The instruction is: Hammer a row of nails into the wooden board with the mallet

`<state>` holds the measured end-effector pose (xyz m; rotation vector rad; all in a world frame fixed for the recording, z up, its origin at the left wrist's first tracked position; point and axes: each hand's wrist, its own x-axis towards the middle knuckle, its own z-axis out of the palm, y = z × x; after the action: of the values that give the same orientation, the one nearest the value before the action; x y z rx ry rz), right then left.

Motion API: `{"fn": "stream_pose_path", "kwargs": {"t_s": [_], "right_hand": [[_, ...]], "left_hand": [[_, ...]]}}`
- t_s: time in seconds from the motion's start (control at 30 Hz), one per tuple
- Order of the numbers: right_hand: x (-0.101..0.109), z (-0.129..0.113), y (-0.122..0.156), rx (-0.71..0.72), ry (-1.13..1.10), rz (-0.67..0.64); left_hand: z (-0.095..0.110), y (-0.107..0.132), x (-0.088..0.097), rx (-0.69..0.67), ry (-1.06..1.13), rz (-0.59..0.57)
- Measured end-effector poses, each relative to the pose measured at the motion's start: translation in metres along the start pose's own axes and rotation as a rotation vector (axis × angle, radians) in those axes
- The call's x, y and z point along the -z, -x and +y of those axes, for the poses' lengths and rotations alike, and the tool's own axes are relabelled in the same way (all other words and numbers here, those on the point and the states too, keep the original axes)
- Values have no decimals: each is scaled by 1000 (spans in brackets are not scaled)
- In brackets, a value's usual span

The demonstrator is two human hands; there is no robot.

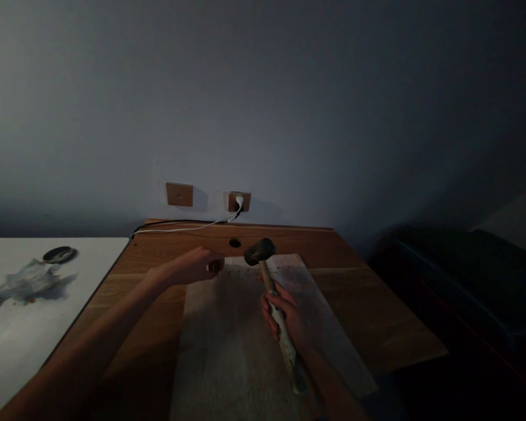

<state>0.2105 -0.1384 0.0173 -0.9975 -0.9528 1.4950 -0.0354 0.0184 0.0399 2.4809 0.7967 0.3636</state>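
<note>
My right hand is wrapped around the handle of a hammer. Its thick, dark head points away from me, above the far part of a pale board. The lower handle looks pale and worn. Over the board's far left corner, my left hand is closed in a pinch. Whatever its fingertips hold, if anything, is too small and dark to make out. A row of small dark spots runs along the board's far edge, partly behind the hammer; I cannot tell whether they are nails or holes.
Beneath the board is a wooden desk with a round cable hole. A plug sits in the wall socket, its cables trailing left. On the white surface lie crumpled plastic and a dark round object.
</note>
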Motion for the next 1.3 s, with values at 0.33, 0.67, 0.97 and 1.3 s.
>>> {"fn": "stream_pose_path", "kwargs": {"t_s": [0.33, 0.67, 0.97, 1.3], "right_hand": [[-6, 18, 3, -94, 134, -159], [-6, 18, 2, -66, 145, -129], [-7, 19, 1, -91, 158, -136], [-17, 14, 1, -65, 114, -201]], "left_hand": [[-7, -9, -17, 72, 1, -27], [-16, -4, -13, 113, 147, -13], [-16, -6, -16, 106, 107, 0], [-19, -6, -20, 106, 178, 27]]}}
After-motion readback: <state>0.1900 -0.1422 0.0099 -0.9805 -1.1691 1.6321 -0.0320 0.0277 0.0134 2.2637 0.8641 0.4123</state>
